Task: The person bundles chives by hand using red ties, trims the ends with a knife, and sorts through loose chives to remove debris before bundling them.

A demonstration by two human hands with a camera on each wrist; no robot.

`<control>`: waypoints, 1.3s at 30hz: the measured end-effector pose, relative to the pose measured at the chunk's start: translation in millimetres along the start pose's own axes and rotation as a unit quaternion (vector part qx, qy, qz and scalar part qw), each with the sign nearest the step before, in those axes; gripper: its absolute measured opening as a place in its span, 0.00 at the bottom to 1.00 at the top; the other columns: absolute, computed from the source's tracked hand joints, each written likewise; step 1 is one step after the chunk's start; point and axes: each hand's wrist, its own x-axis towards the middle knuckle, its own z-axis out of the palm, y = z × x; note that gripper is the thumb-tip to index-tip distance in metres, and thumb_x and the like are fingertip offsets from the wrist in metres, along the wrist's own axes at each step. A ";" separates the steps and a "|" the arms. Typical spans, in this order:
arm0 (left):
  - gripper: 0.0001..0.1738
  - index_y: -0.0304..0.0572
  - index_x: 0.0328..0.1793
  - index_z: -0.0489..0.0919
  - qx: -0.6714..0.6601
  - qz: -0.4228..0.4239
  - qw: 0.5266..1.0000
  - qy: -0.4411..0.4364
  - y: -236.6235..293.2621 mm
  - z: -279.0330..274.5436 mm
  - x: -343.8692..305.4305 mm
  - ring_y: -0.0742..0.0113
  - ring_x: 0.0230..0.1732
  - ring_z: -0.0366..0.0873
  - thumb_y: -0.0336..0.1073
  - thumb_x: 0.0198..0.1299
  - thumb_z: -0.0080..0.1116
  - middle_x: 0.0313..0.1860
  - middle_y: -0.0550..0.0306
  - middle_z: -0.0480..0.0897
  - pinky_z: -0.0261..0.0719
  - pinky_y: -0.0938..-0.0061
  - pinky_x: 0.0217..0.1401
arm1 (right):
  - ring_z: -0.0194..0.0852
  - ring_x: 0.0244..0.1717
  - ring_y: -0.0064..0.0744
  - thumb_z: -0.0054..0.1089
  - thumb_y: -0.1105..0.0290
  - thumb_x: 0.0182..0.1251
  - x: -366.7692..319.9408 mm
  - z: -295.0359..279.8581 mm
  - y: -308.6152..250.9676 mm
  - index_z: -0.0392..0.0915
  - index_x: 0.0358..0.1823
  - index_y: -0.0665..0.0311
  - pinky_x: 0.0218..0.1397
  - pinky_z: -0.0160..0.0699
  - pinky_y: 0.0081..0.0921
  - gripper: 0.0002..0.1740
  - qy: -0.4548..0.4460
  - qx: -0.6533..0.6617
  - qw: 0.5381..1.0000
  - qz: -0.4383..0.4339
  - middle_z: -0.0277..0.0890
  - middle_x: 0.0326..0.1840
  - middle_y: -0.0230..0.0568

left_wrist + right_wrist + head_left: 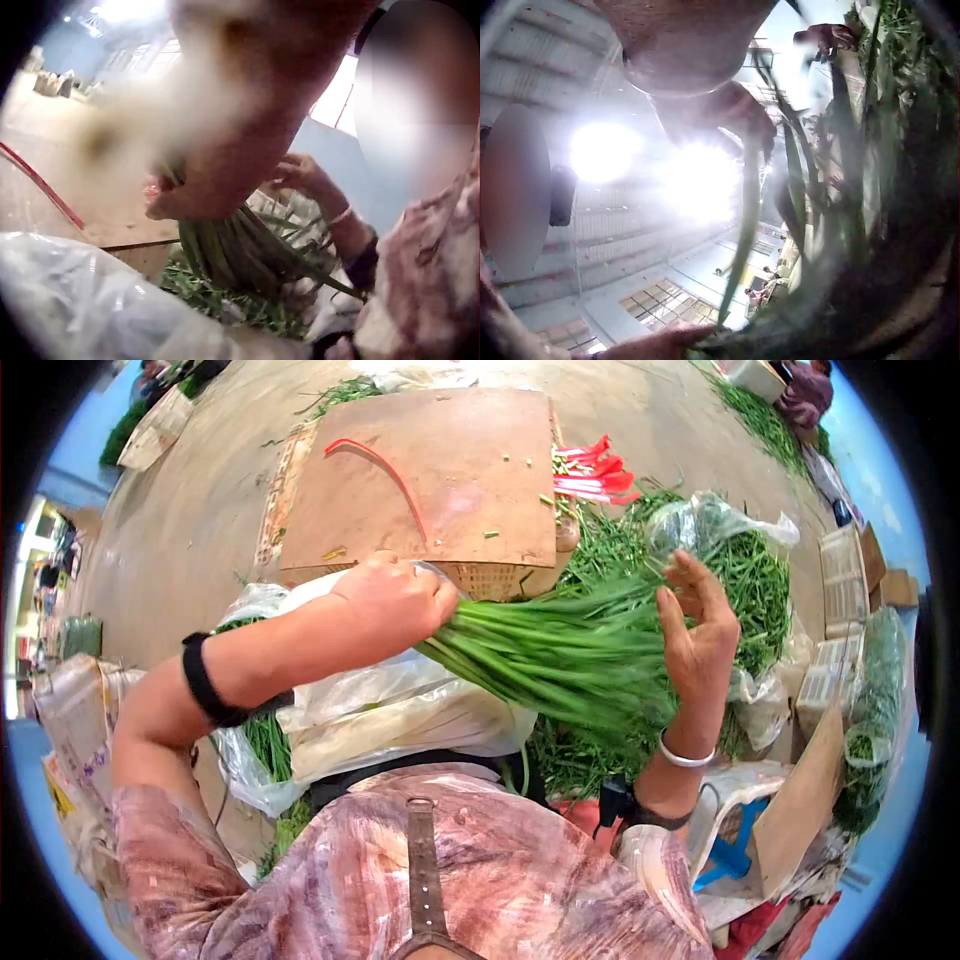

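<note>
My left hand [395,595] grips a bunch of chives [560,650] near its stem end, over my lap. The long green leaves fan out to the right. My right hand [695,625] is beside the leaf tips, its thumb and fingers spread apart. In the right wrist view, one long leaf [742,225] runs close by the right hand's fingertips [765,142]. The left wrist view shows the left hand [217,187] around the stems, with leaves [232,251] hanging below it. A red strip [385,470] lies on the brown board [460,440] in front of me.
The board rests on a woven basket [490,580]. Red ties [600,472] lie by its right edge. Loose greens [760,585] and a clear plastic bag [700,525] are at the right. White plastic [400,720] covers my lap. A stool [735,840] stands at lower right.
</note>
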 end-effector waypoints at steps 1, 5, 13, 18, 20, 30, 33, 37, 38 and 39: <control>0.07 0.42 0.31 0.71 0.005 -0.009 1.000 0.001 -1.8 8.8 -3.4 0.63 0.26 0.77 0.33 0.44 0.54 0.23 0.58 0.75 0.72 0.71 0.30 | 0.76 0.48 0.40 0.62 0.73 0.54 11.7 -1.6 -4.9 0.72 0.53 0.68 0.49 0.74 0.32 0.23 0.015 -0.109 0.993 -0.032 0.75 0.48 0.50; 0.06 0.43 0.27 0.72 0.042 -0.041 0.998 0.010 -5.3 16.0 -6.6 0.63 0.23 0.77 0.34 0.41 0.55 0.21 0.59 0.75 0.71 0.70 0.25 | 0.70 0.55 0.52 0.70 0.61 0.48 22.6 19.8 -44.6 0.68 0.55 0.74 0.58 0.67 0.37 0.35 -0.103 0.008 0.989 -0.107 0.71 0.52 0.58; 0.08 0.42 0.29 0.72 0.016 -0.052 0.999 -0.006 -20.9 6.5 -39.1 0.64 0.25 0.77 0.34 0.42 0.55 0.22 0.59 0.75 0.70 0.71 0.29 | 0.66 0.52 0.61 0.79 0.57 0.26 -3.9 177.7 -69.2 0.38 0.70 0.71 0.57 0.64 0.43 0.71 -0.310 0.180 0.905 -0.229 0.68 0.50 0.64; 0.09 0.42 0.29 0.71 -0.013 -0.111 0.993 -0.040 -28.4 3.5 -69.0 0.63 0.27 0.78 0.32 0.40 0.56 0.23 0.58 0.75 0.71 0.71 0.31 | 0.71 0.44 0.55 0.72 0.70 0.33 -24.7 205.3 -70.1 0.48 0.69 0.65 0.51 0.68 0.41 0.57 -0.287 0.139 0.927 -0.197 0.72 0.43 0.55; 0.10 0.42 0.30 0.71 -0.047 -0.117 0.992 -0.014 -34.2 12.5 -73.2 0.62 0.27 0.78 0.31 0.39 0.57 0.23 0.58 0.75 0.71 0.70 0.31 | 0.72 0.43 0.54 0.70 0.72 0.33 -22.8 214.5 -68.0 0.52 0.66 0.66 0.50 0.68 0.41 0.53 -0.303 0.107 0.929 -0.185 0.73 0.41 0.53; 0.32 0.37 0.56 0.68 -0.241 -0.065 0.968 0.029 -91.7 10.7 -36.6 0.52 0.47 0.76 0.38 0.43 0.64 0.44 0.46 0.76 0.71 0.64 0.47 | 0.77 0.39 0.54 0.65 0.75 0.38 36.7 176.9 -61.5 0.68 0.50 0.65 0.40 0.76 0.39 0.31 -0.355 -0.045 0.929 -0.098 0.76 0.35 0.56; 0.51 0.37 0.71 0.55 -0.494 -0.004 0.838 0.230 -138.3 41.4 -25.3 0.49 0.67 0.61 0.55 0.46 0.66 0.67 0.40 0.62 0.60 0.61 0.67 | 0.80 0.41 0.39 0.63 0.78 0.39 62.6 147.9 -44.3 0.67 0.53 0.69 0.45 0.77 0.31 0.32 -0.369 -0.075 0.925 -0.054 0.78 0.36 0.53; 0.45 0.38 0.71 0.55 -0.379 -0.294 0.869 0.123 -152.7 138.6 -4.8 0.46 0.72 0.50 0.60 0.55 0.54 0.71 0.38 0.53 0.51 0.55 0.71 | 0.79 0.39 0.52 0.65 0.76 0.41 102.1 117.4 -21.9 0.68 0.47 0.67 0.42 0.78 0.37 0.27 -0.298 -0.092 0.949 -0.046 0.77 0.34 0.55; 0.45 0.39 0.71 0.55 -0.352 -0.315 0.880 0.050 -144.3 140.0 2.0 0.44 0.72 0.48 0.61 0.55 0.53 0.71 0.36 0.50 0.49 0.53 0.71 | 0.79 0.38 0.52 0.65 0.76 0.41 114.6 113.4 -20.0 0.68 0.47 0.67 0.41 0.78 0.37 0.26 -0.292 -0.112 0.947 -0.075 0.77 0.34 0.55; 0.45 0.39 0.71 0.55 -0.352 -0.318 0.879 0.055 -139.8 149.0 10.1 0.44 0.72 0.48 0.61 0.55 0.53 0.71 0.36 0.50 0.49 0.53 0.71 | 0.79 0.38 0.51 0.65 0.76 0.42 126.2 112.3 -25.3 0.68 0.46 0.67 0.40 0.78 0.37 0.26 -0.286 -0.133 0.943 -0.104 0.77 0.33 0.55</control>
